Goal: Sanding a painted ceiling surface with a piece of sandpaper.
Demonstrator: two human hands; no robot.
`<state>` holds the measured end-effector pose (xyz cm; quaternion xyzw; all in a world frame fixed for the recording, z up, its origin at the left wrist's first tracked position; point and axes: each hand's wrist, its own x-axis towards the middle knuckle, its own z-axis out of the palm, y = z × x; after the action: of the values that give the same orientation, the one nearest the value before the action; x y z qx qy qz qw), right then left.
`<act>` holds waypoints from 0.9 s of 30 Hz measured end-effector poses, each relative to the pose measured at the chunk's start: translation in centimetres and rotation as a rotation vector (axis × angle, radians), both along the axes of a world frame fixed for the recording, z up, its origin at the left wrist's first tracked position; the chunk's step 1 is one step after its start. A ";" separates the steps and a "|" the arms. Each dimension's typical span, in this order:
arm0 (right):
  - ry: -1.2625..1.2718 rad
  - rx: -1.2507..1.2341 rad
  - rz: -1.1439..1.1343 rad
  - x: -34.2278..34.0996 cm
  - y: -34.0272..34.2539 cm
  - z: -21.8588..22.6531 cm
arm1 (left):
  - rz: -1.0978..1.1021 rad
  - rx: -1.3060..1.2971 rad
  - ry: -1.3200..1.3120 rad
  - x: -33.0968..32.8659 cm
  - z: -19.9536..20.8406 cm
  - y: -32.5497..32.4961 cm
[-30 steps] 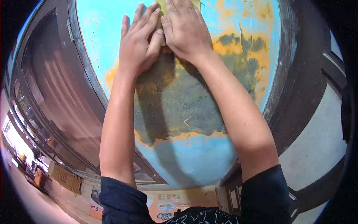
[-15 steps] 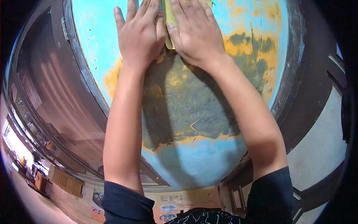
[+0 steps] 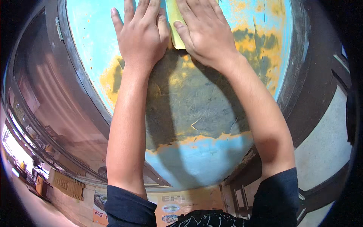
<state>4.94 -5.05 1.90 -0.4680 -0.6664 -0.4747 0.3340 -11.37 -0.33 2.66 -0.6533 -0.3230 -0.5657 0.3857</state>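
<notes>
A blue-painted panel stands in front of me, with a large rubbed patch of grey and orange in its middle. My right hand lies on a yellow sheet that looks like sandpaper and holds it pressed to the panel. The thumb rests over the sheet's face, and the sheet's lower end sticks out between my hands. Just left of it, my left hand leans flat on the panel, fingers apart and nothing visible in it. The upper frame edge cuts off some fingertips and the top of the sheet.
A dark frame with a hinge borders the panel on the left. Beyond it is a glossy brown pane. Dark framing with pale panels is at right. A printed banner shows at the bottom.
My right hand and the yellow sheet have slid slightly to the right across the panel. My left hand stays close to its earlier place. The view has shifted a little.
</notes>
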 end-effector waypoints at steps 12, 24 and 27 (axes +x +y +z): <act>-0.012 0.054 -0.059 0.7 0.1 0.2 | 0.021 -0.021 -0.020 1.3 -0.2 -0.7; -0.017 0.122 0.004 2.1 1.1 1.2 | -0.084 -0.044 -0.073 4.0 0.6 -1.8; 0.061 0.003 0.076 2.7 0.3 0.4 | -0.037 -0.115 -0.070 4.7 -0.5 -2.1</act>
<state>7.59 -4.80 2.29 -0.4559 -0.6726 -0.4483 0.3727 -6.68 -2.39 2.16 -0.6600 -0.3563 -0.5759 0.3255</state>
